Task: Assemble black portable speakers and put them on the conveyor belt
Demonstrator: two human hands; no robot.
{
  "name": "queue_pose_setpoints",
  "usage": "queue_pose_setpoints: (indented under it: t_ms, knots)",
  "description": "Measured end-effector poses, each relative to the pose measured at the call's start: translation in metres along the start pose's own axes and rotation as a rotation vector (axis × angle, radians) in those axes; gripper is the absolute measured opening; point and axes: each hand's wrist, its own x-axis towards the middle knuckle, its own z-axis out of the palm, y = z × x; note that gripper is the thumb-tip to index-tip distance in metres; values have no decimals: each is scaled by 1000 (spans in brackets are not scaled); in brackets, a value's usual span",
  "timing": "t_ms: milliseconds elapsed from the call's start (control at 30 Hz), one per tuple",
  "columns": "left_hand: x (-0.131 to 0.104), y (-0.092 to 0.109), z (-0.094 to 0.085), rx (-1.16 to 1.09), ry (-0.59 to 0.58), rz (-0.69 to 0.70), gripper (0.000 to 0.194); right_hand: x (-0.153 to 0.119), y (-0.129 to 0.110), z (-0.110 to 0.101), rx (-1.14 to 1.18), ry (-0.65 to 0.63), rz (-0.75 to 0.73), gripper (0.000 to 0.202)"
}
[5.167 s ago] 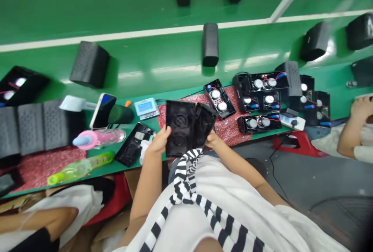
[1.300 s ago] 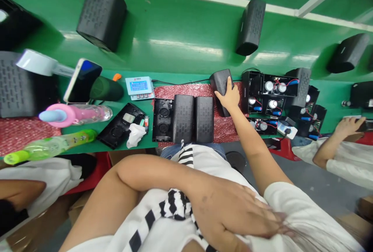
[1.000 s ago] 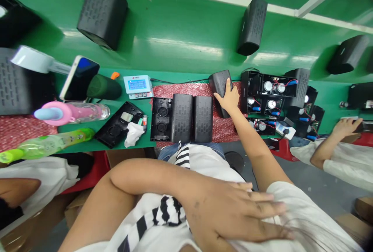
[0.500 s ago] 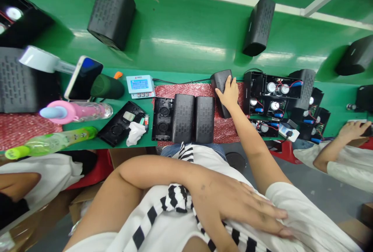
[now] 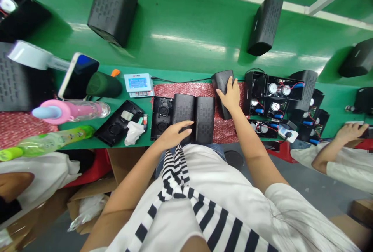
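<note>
My right hand (image 5: 231,96) grips the upper part of a black speaker (image 5: 220,76), its fingers spread over the top and right side. That speaker leans slightly on red bubble wrap (image 5: 201,88). My left hand (image 5: 175,133) is open, fingers stretched out, over the lower end of another black speaker (image 5: 184,106) with a brick-like pattern. I cannot tell whether it touches. A matching speaker (image 5: 205,118) stands just right of that one. On the left side lies an opened black housing (image 5: 162,116) with two round drivers inside.
Opened speaker housings (image 5: 282,89) with blue cells and red wires crowd the right. A light-blue tester (image 5: 138,84), a loose black shell (image 5: 118,124), a white tissue (image 5: 134,133), a phone (image 5: 78,76) and bottles (image 5: 52,141) lie left. A co-worker's hand (image 5: 351,131) is far right.
My left hand has moved from across my chest, by the right sleeve, forward to the speakers at the table edge. My right hand stays on its speaker.
</note>
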Motion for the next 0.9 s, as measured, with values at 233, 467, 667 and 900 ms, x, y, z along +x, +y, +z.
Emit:
queue_pose_setpoints:
  t_ms: [233, 467, 667, 900]
  knots:
    - [0, -35, -3, -235, 213, -120, 54, 7, 8, 4, 2, 6, -10, 86]
    - [5, -44, -12, -224, 311, -124, 48, 10, 8, -1, -23, -25, -18, 91]
    - [9, -48, -11, -220, 367, -163, 43, 8, 7, 0, -52, -22, -24, 91]
    - [8, -48, -10, -213, 377, -169, 41, 5, 7, -2, -45, 3, -18, 89]
